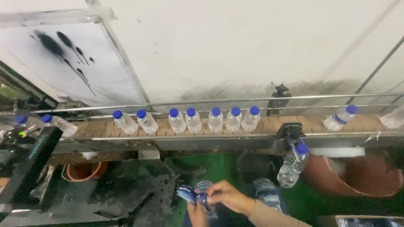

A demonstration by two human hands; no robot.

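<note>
We look down on a long tan slatted conveyor belt (269, 122) running left to right between thin steel guide rails (210, 101), set against a stained white wall (235, 46) with black spray marks on a panel at the upper left. Below it the floor (210, 166) is dark and wet with a green patch, and a reddish-brown plastic tub (370, 176) sits under the belt's right end, with a smaller orange bucket (86, 170) under its left part. Clear ribbed plastic bottles with blue screw caps (215, 120) stand in a row along the middle of the belt, caps up and leaning slightly; one labelled bottle (340, 118) near the right end tilts with its cap to the upper right. Another clear bottle (292, 164) hangs off the belt's near edge, cap uppermost. Below the belt's middle, our right hand (227, 195) and left hand (197, 212) are both pinched on a glossy blue film label sleeve (188, 194), the right fingers closed on its top edge; a small clear bottle (205, 187) is partly hidden behind them, and we cannot tell its long axis.
</note>
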